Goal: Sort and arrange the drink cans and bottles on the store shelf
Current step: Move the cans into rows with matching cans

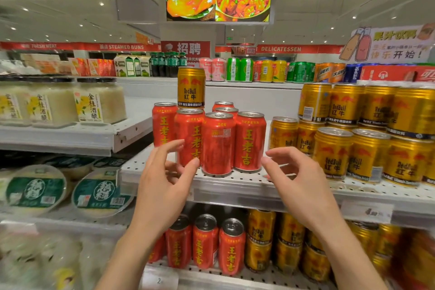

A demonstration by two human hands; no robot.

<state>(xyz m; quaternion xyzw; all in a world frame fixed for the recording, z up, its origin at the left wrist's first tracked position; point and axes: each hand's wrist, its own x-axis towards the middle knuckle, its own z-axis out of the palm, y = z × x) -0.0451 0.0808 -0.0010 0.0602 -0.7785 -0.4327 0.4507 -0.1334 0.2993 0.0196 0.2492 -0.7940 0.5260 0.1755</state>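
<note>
Several red herbal-tea cans (217,143) stand grouped on the white perforated shelf (235,182). One gold Red Bull can (191,87) sits stacked on top of the red cans at the back. Stacked gold Red Bull cans (367,139) fill the shelf's right side. My left hand (164,186) hovers open just left of the front red cans, its fingertips close to one can. Just right of the same group, my right hand (299,181) is open with curled fingers. Neither hand holds anything.
The lower shelf holds more red cans (204,242) and gold cans (282,242). To the left stand jars of rice wine (98,101) and round green-lidded tubs (98,193). Mixed drink cans (270,70) line the far top shelf.
</note>
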